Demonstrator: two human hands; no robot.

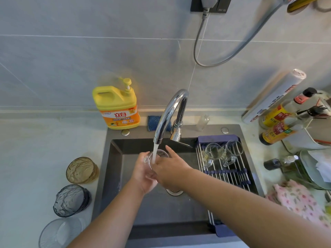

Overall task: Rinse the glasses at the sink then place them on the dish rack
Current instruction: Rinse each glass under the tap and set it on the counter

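The left hand (143, 173) curls round a see-through glass (162, 154) from below. The right hand (169, 170) grips its side. Water (155, 152) from the tap (168, 113) pours into it over the sink (116, 158). Two more glasses (214, 151) lie on the dish rack (231, 176).

Yellow detergent bottle (117, 108), blue sponge (152, 123), sauce bottles (275, 119), floral cloth (300, 201)
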